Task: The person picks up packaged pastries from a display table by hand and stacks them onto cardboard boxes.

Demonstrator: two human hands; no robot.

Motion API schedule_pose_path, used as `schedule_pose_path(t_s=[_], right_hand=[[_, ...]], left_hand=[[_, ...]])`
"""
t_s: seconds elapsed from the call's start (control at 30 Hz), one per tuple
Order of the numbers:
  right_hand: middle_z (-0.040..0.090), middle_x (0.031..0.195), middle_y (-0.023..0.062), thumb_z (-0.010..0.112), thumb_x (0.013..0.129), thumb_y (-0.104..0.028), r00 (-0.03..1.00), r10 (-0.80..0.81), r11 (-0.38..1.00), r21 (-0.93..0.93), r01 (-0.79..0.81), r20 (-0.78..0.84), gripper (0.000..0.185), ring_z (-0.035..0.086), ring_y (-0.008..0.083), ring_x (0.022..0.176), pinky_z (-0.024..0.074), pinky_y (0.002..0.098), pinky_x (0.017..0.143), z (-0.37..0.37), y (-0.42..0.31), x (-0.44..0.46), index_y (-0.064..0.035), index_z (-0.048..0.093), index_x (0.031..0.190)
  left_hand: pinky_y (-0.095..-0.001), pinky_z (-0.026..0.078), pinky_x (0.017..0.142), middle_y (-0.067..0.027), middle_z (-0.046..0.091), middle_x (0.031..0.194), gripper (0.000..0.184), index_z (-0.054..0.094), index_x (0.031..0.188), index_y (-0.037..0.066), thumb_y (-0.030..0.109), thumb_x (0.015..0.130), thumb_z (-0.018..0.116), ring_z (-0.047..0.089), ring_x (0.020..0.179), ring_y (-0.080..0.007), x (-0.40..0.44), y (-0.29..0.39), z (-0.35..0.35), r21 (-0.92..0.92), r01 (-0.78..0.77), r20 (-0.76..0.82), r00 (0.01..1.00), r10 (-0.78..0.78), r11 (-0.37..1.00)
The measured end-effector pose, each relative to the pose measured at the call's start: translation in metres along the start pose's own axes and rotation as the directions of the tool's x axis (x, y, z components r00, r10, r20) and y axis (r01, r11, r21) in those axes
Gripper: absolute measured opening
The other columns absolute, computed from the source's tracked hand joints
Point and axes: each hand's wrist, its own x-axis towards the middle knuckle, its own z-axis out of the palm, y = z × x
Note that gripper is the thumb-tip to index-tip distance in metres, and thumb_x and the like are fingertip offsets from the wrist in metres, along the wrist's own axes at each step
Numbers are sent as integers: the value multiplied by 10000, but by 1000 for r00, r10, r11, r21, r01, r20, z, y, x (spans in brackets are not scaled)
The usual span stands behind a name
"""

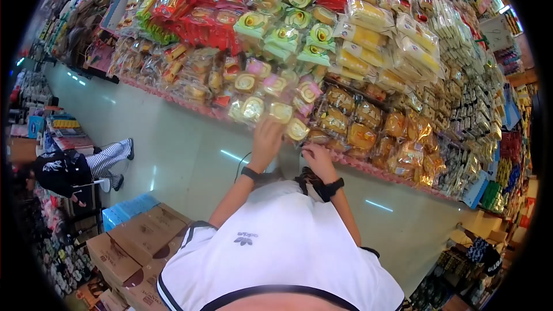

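Wrapped round cakes with pink and clear packaging [252, 108] lie along the front edge of a heaped display. My left hand [268, 138] reaches to this edge, its fingertips at a clear-wrapped pale cake [280, 112]; whether they grip it cannot be made out. Just right of it is another wrapped cake [296, 129]. My right hand [317, 156] is at the pink trim of the edge, fingers bent, below packs of brown buns [333, 120]. What its fingers hold, if anything, is too small to tell.
Green packs [285, 37], red packs [213, 26] and long yellow cakes [368, 14] are piled farther back. Cardboard boxes [144, 233] stand at lower left on the floor. A person in striped trousers [109, 158] is at the left, another person [484, 253] at lower right.
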Motion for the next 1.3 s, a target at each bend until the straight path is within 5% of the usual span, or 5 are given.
schedule_pose_path(t_s=[0.17,0.37,0.47,0.77,1.3], right_hand=[[662,892,141,630,828,-214,990,-117,870,-473,141,80,254,622,319,858,457,474,757,15,3,26,-104,682,1051],[608,1145,145,686,777,-252,985,-121,767,-618,173,126,485,526,365,1085,361,555,882,18,-15,19,-218,588,1250],[532,1247,184,695,759,-241,978,-179,738,-643,206,107,593,462,380,1146,317,561,937,21,-11,14,-240,512,1323],[556,1200,224,538,831,-167,973,-173,733,-640,230,151,481,488,374,1098,342,548,919,8,-16,27,-123,513,1309],[556,1189,201,602,789,-186,947,-318,688,-678,258,39,400,550,364,978,432,503,792,16,11,29,-126,618,1184]], left_hand=[[-456,396,1010,-152,546,1279,281,635,1102,38,21,822,639,489,1188,-366,-28,27,-9,54,72,-92,993,-67,996],[-420,419,985,-134,551,1290,195,647,1011,25,-22,826,612,507,1176,-340,-85,31,-5,63,253,-81,965,-248,965],[-408,435,961,-124,558,1280,170,645,988,19,-35,831,608,522,1161,-327,-101,45,-4,75,348,-110,934,-339,934],[-402,474,913,-141,593,1219,142,644,965,4,-31,845,576,574,1085,-332,-145,90,29,70,518,-253,836,-487,852],[-372,508,868,-154,620,1153,130,631,987,-1,-24,874,570,618,1029,-316,-217,117,10,16,590,-410,740,-533,807]])
